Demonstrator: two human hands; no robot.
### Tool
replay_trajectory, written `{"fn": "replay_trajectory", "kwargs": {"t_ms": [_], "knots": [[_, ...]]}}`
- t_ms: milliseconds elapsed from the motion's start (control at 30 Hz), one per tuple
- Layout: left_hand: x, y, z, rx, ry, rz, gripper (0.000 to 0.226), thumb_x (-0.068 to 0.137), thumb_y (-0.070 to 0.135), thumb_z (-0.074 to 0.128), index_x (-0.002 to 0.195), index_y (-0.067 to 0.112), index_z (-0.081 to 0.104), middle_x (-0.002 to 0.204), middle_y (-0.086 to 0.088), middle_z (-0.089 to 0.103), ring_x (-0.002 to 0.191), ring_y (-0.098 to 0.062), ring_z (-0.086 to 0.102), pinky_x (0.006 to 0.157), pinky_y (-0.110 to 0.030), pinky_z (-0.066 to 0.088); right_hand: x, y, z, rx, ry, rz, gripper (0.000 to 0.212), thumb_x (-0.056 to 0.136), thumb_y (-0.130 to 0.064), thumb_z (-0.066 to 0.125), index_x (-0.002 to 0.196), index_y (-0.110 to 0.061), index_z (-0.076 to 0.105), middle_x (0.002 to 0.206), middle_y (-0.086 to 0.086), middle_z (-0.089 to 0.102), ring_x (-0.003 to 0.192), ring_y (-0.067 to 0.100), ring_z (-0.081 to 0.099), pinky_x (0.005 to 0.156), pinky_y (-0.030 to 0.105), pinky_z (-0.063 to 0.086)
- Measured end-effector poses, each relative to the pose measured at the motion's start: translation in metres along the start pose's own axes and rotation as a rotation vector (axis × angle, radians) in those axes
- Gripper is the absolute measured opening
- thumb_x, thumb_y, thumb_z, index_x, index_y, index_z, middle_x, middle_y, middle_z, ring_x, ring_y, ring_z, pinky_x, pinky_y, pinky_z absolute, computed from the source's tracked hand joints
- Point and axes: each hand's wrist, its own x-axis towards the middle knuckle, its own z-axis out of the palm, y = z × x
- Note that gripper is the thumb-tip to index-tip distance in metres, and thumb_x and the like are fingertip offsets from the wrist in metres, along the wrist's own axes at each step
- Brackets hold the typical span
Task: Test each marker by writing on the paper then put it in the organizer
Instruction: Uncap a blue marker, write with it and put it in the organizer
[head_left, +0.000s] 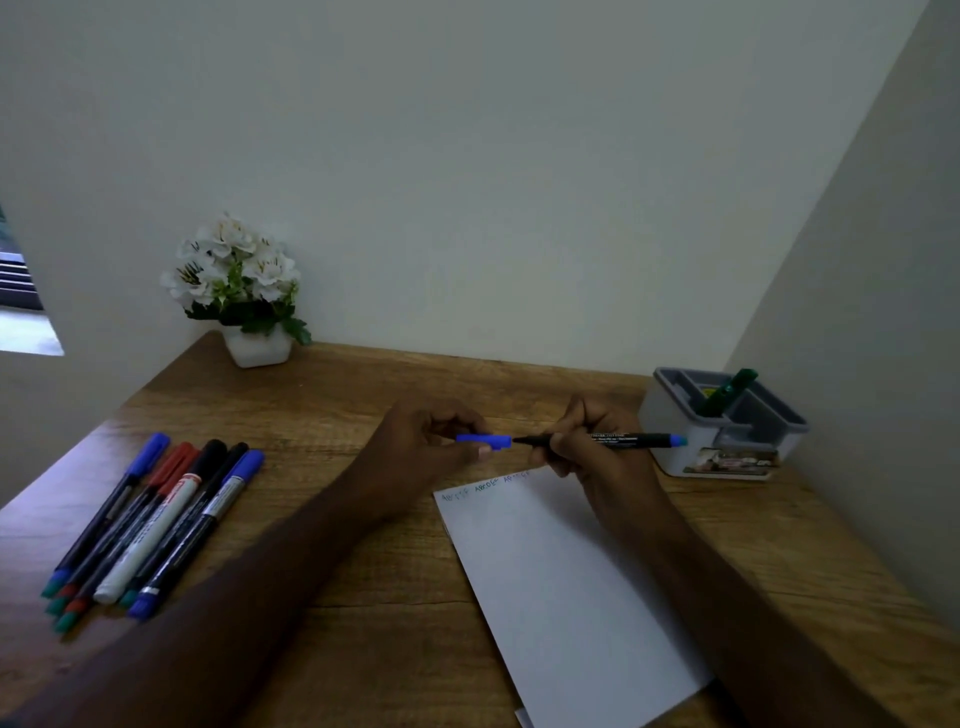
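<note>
Above the far edge of the paper (561, 587), the left hand (426, 447) pinches the blue cap (484, 441) while the right hand (587, 447) has its fingers clamped on the marker (631, 440), tip bare and just apart from the cap. Capping or uncapping, I cannot tell. Next, either write or drop it in the organizer (724, 423) at far right.

Two bare forearms, no sleeves in view up to the frame's lower edge. No watch, ring or band visible on the left hand (426, 441) or right hand (587, 447) (dim lighting, fingers partly hidden).
</note>
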Motion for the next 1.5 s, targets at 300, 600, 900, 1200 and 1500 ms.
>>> {"fn": "replay_trajectory", "kwargs": {"t_ms": [300, 600, 900, 1200, 1500], "knots": [[0.000, 0.001, 0.000, -0.042, -0.009, 0.002, 0.014, 0.077, 0.010, 0.078, 0.088, 0.019, 0.075, 0.083, 0.006, 0.073, 0.067, 0.002, 0.062, 0.065, -0.011, 0.047, -0.002, 0.000, 0.003, 0.016, -0.005, 0.010, 0.015, 0.080, -0.003, 0.055, 0.068, 0.004, 0.051, 0.061, 0.018, 0.064, 0.057, 0.026, 0.050, 0.056, 0.023, 0.043], [-0.001, 0.001, 0.002, -0.060, -0.033, 0.018, 0.014, 0.077, 0.013, 0.078, 0.089, 0.019, 0.076, 0.081, 0.008, 0.073, 0.064, -0.002, 0.062, 0.062, -0.015, 0.048, -0.004, -0.002, 0.003, 0.039, -0.052, 0.018, 0.013, 0.077, -0.016, 0.065, 0.071, -0.007, 0.058, 0.065, 0.018, 0.067, 0.056, 0.020, 0.052, 0.056, 0.024, 0.044], [-0.003, 0.003, 0.008, -0.124, -0.102, 0.023, 0.009, 0.079, 0.012, 0.077, 0.085, 0.018, 0.076, 0.077, -0.001, 0.073, 0.070, -0.009, 0.066, 0.062, -0.019, 0.050, -0.006, -0.008, 0.010, -0.122, -0.081, 0.052, 0.018, 0.079, -0.021, 0.079, 0.067, -0.022, 0.066, 0.057, 0.002, 0.064, 0.053, 0.010, 0.057, 0.054, 0.020, 0.044], [-0.006, 0.009, 0.012, -0.285, -0.015, -0.032, 0.018, 0.060, 0.034, 0.082, 0.075, 0.026, 0.077, 0.077, -0.005, 0.076, 0.074, -0.020, 0.073, 0.066, -0.024, 0.056, -0.007, -0.014, 0.014, -0.057, -0.133, 0.059, 0.023, 0.085, -0.013, 0.076, 0.068, -0.026, 0.066, 0.062, 0.007, 0.067, 0.053, 0.007, 0.059, 0.052, 0.017, 0.043], [-0.002, 0.022, 0.024, -0.383, 0.072, -0.158, 0.039, 0.056, 0.024, 0.087, 0.092, 0.014, 0.073, 0.082, -0.012, 0.076, 0.077, -0.020, 0.074, 0.068, -0.022, 0.055, -0.005, -0.022, 0.009, -0.121, 0.006, 0.011, 0.018, 0.100, -0.018, 0.057, 0.104, -0.022, 0.073, 0.106, -0.003, 0.075, 0.100, 0.008, 0.069, 0.075, 0.019, 0.051]]}}
